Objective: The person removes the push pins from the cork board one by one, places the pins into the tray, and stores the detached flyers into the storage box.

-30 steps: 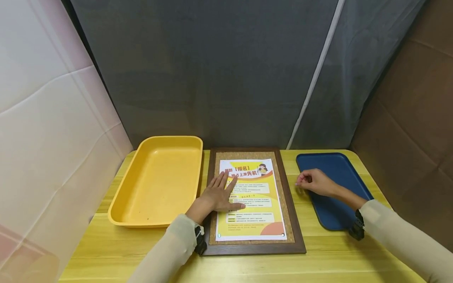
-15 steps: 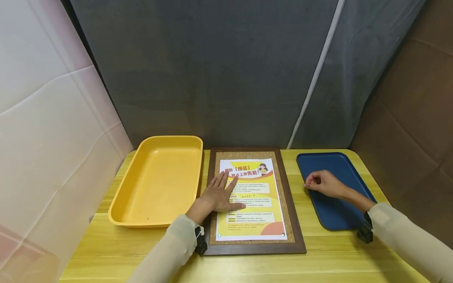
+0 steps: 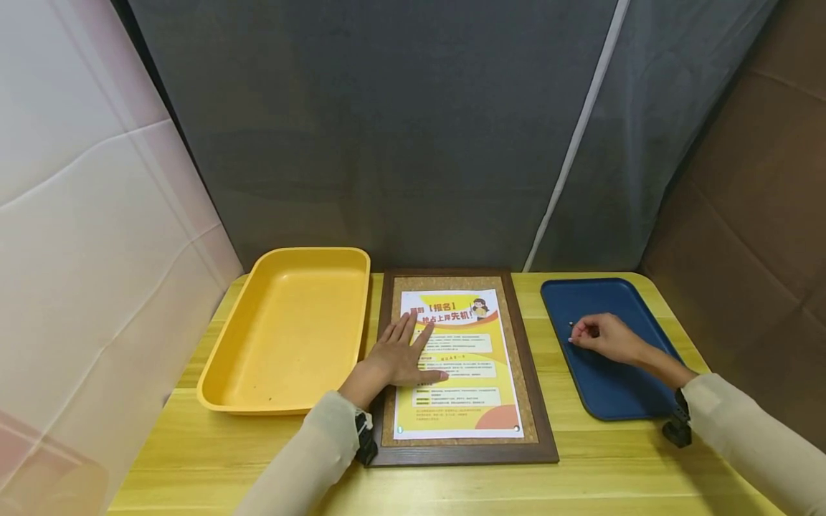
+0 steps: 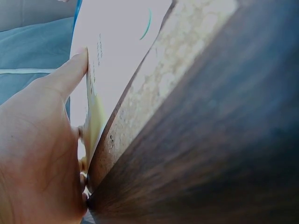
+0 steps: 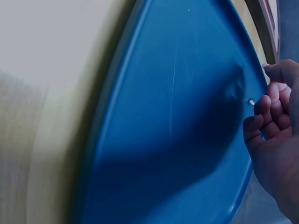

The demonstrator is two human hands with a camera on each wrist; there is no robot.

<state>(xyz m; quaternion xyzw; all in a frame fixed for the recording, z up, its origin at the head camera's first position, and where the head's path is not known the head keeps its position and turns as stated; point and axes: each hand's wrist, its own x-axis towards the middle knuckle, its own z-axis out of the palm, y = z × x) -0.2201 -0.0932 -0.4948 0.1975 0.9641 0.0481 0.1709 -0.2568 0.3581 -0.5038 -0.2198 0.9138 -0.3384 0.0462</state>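
My left hand (image 3: 401,358) lies flat with fingers spread on a printed poster (image 3: 484,390), pressing it onto a cork board (image 3: 530,401) with a dark wooden frame. In the left wrist view, the thumb (image 4: 70,77) rests along the paper. Small tacks show at the poster's bottom left (image 3: 399,429) and bottom right corners. My right hand (image 3: 609,337) is over a blue tray (image 3: 596,390), fingers curled and thumb and forefinger tips together. I cannot tell whether they pinch anything. A tiny shiny piece (image 5: 251,101) shows at the tray's left side, close to the fingertips.
A deep yellow tray (image 3: 297,330) stands left of the board, with a small dark speck near its front. All of it is on a wooden table (image 3: 452,491). A grey curtain (image 3: 387,143) hangs behind, with fabric walls at both sides.
My right hand has moved right from the gap between the board and the blue tray to over the tray, uncovering the tiny piece. My left hand stays still on the poster.
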